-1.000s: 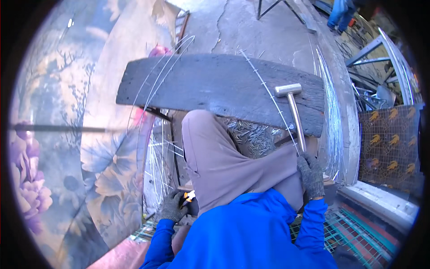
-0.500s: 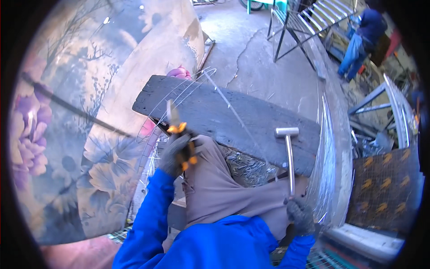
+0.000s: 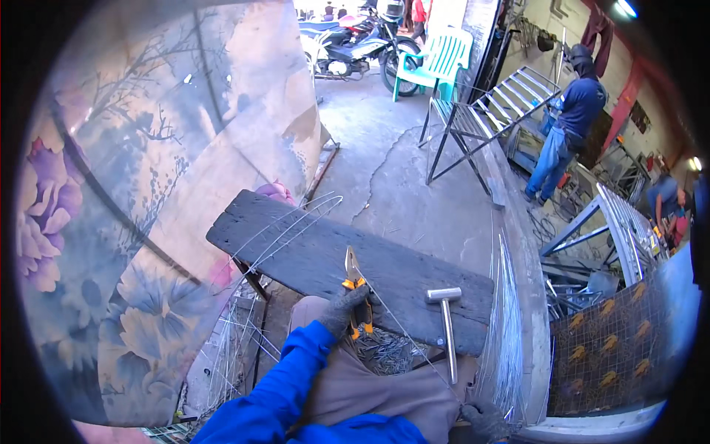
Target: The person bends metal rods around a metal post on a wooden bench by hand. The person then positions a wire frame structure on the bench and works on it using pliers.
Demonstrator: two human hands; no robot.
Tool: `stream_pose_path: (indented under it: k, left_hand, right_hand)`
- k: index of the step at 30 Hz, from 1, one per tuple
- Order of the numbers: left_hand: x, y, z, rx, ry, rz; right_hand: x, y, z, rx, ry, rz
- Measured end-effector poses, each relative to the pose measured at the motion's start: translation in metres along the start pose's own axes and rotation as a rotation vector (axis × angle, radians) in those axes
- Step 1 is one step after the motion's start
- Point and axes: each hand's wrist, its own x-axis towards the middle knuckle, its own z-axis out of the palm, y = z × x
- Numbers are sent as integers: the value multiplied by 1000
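Dark, weathered wood is the landmark here: a thick plank (image 3: 325, 259) lying across the person's lap, and everything else sits against it. Over the plank's left end curve several thin loops of steel wire (image 3: 285, 222), running off its near edge toward the ground. Compared with a second ago, the gloved left hand (image 3: 342, 311) has come up from low beside the knee to the plank's near edge at its middle, bringing orange-handled pliers (image 3: 353, 285) with it; the nose now points away across the wood, right beside a single straight wire (image 3: 403, 329) that slants down toward the lap. That suggests the tool is being brought to the wire for a cut or a grip. The left hand is closed around the handles, blue sleeve bent at the elbow, wrist raised. Further right a steel hammer (image 3: 446, 325) lies on the plank, head away, handle over the near edge. Below the plank's right end, the gloved right hand (image 3: 484, 418) sits low by the frame's edge; I cannot tell whether it grips anything.
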Motion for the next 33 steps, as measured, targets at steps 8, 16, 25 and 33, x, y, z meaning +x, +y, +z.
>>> stream_pose_path:
  k: [8,16,25,33]
  left_hand:
    - [-5,-1,2,-344,-183,71]
    - [1,5,-3,-267,7,-8]
    - [-18,-35,21,-448,-117,-62]
    - [-21,-59,16,-688,-171,-183]
  right_hand:
    - [29,-3,6,275,120,-73]
    - [43,-26,-5,-26,109,-128]
    - [85,-41,-14,-457,488,-230]
    - [73,-96,-7,-179,466,-445]
